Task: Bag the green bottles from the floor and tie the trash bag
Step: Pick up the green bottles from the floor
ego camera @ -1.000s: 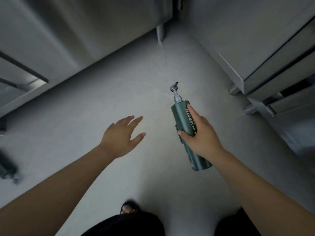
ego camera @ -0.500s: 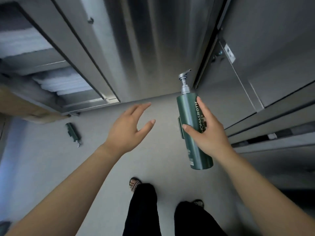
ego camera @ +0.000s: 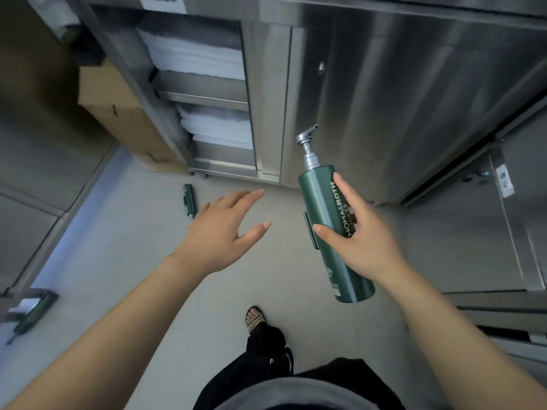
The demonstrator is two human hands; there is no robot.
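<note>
Fingers of my right hand (ego camera: 364, 250) curl round a tall dark-green pump bottle (ego camera: 319, 196); my left hand (ego camera: 219, 232) spreads wide, empty, a smaller green bottle (ego camera: 189, 199) beyond its fingertips.

**Item counts, head view**

Three green bottles are showing: a held bottle (ego camera: 318, 199), a floor bottle (ego camera: 188, 199) and a blurred bottle (ego camera: 32, 315) at the left edge. Two hands are showing: left hand (ego camera: 219, 232) and right hand (ego camera: 364, 250). An upper towel stack (ego camera: 195, 54), a lower towel stack (ego camera: 219, 125) and one cardboard box (ego camera: 118, 105) are sitting behind.
</note>
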